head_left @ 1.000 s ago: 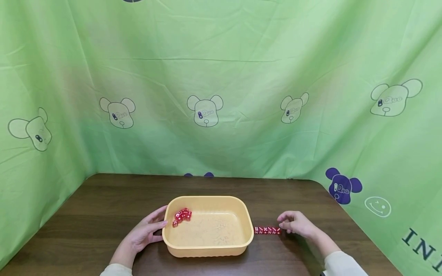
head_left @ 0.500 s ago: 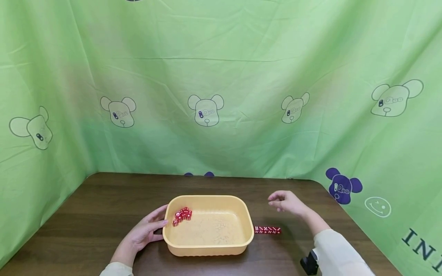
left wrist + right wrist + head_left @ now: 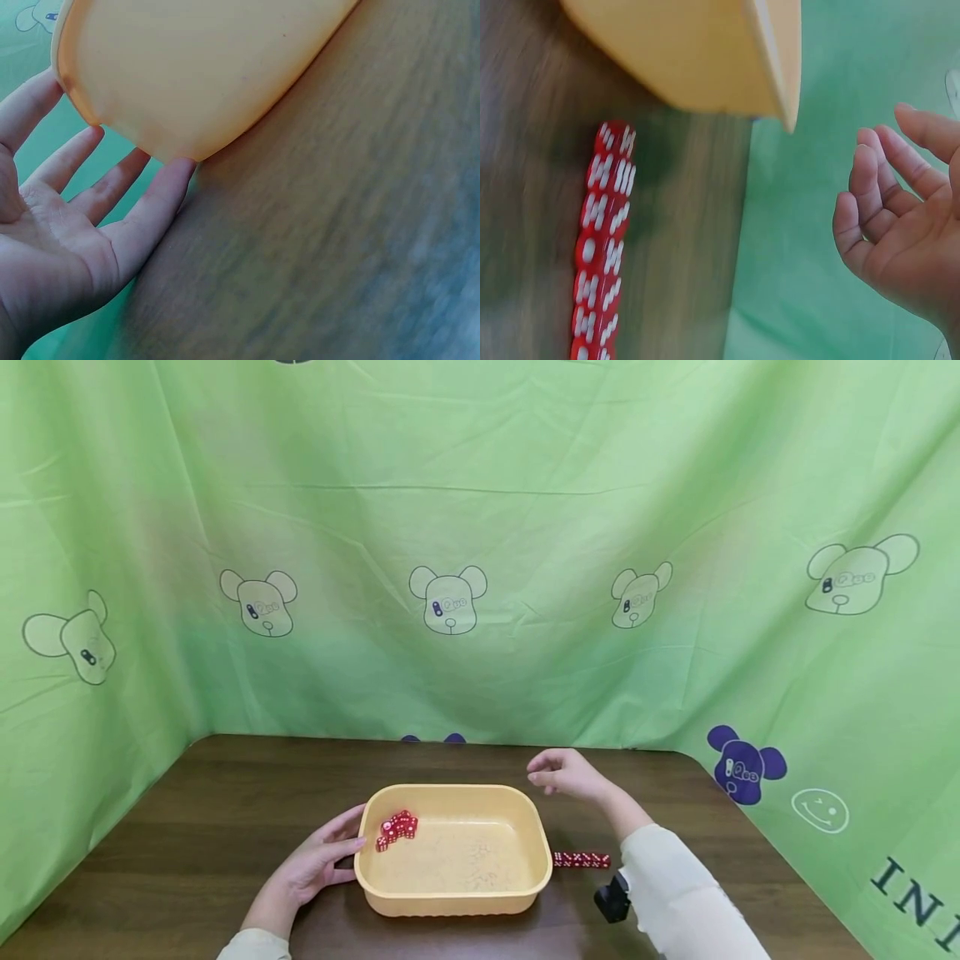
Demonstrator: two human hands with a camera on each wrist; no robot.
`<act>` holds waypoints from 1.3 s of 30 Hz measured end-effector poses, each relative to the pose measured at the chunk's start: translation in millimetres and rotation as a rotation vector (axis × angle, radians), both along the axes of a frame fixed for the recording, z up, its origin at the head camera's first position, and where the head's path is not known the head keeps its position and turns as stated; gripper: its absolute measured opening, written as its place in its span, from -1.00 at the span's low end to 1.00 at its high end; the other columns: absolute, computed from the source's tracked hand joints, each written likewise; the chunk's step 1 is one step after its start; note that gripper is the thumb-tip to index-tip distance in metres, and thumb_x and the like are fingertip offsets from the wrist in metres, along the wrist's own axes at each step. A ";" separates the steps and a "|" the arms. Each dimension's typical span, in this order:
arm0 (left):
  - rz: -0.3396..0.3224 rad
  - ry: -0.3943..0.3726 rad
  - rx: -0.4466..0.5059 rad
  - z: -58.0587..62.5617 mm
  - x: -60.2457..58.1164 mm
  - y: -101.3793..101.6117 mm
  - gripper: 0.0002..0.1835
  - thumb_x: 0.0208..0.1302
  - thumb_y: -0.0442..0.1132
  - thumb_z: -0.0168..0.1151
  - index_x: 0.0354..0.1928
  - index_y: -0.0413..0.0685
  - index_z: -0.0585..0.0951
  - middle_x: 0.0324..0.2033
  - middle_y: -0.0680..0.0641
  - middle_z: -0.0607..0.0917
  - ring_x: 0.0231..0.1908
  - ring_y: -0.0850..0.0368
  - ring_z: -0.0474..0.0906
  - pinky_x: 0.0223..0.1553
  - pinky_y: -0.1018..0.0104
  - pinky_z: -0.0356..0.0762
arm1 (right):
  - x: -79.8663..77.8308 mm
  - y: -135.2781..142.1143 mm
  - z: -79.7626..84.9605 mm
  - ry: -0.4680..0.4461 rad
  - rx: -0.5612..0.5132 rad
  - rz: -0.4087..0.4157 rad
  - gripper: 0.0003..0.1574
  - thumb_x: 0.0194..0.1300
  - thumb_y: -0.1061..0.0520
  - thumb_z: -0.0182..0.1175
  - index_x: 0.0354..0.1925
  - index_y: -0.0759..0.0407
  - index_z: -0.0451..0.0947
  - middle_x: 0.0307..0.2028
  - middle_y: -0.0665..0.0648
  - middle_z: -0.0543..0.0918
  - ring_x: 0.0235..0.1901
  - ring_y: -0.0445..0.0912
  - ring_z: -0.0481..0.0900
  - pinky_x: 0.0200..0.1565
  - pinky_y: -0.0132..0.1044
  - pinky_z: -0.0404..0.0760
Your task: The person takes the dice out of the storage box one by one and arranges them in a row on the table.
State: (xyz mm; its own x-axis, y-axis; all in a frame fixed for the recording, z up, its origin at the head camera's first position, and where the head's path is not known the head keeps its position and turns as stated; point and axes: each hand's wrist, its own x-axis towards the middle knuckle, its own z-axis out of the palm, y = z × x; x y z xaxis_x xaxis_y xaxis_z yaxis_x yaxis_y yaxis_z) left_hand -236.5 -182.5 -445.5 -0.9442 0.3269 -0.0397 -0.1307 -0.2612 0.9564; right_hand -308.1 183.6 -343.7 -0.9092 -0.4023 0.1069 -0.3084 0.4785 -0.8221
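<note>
A yellow plastic tub (image 3: pixel 453 906) stands on the table, with several red dice (image 3: pixel 397 830) clustered at its left end. My left hand (image 3: pixel 318 860) touches the tub's left side with outstretched fingers, their tips against its wall (image 3: pixel 202 82) in the left wrist view. Outside the tub's right side lies a straight row of red dice with white pips (image 3: pixel 581 860), seen close up as a dice row (image 3: pixel 600 240) in the right wrist view. My right hand (image 3: pixel 566 772) hovers past the tub's far right corner, fingers loosely bent, nothing visible between them.
The dark wooden table (image 3: pixel 225 793) reaches back to a green curtain (image 3: pixel 450 693) with bear-head prints, which also hangs along both sides. A small black device (image 3: pixel 612 897) is strapped to the right sleeve, near the dice row.
My right hand has left the right end of the dice row, rising away and then leftward to the tub's far right corner. Left hand, tub and dice stay put.
</note>
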 end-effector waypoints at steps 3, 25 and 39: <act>0.003 0.001 -0.001 -0.1 0.5 -1.8 -0.32 0.14 -0.34 0.06 0.28 -0.15 0.02 0.23 -0.32 -0.02 -0.01 -0.05 0.32 -0.20 0.02 0.41 | -3.2 -16.9 -0.7 -0.003 -0.017 0.016 -0.73 0.05 0.27 0.14 -0.27 0.45 0.44 -0.50 0.07 0.50 -0.59 -0.12 0.43 -0.47 -0.30 0.47; 0.035 -0.013 -0.017 -4.2 2.0 -6.4 -0.33 0.15 -0.34 0.05 0.28 -0.13 0.03 0.22 -0.34 0.00 -0.04 -0.06 0.35 -0.20 0.03 0.42 | 5.3 -124.2 -19.1 -0.052 -0.093 0.182 -0.79 0.05 0.36 0.13 -0.31 0.52 0.45 -0.51 0.12 0.55 -0.57 -0.10 0.44 -0.38 -0.06 0.49; 0.020 0.012 -0.006 -6.2 -1.8 0.5 -0.34 0.14 -0.36 0.06 0.27 -0.15 0.06 0.21 -0.35 0.00 -0.04 -0.06 0.35 -0.21 0.02 0.42 | 1.9 -146.0 -54.3 -0.119 -0.041 0.190 -0.86 0.01 0.38 0.14 -0.38 0.46 0.48 -0.53 0.11 0.53 -0.62 0.05 0.42 -0.45 0.03 0.48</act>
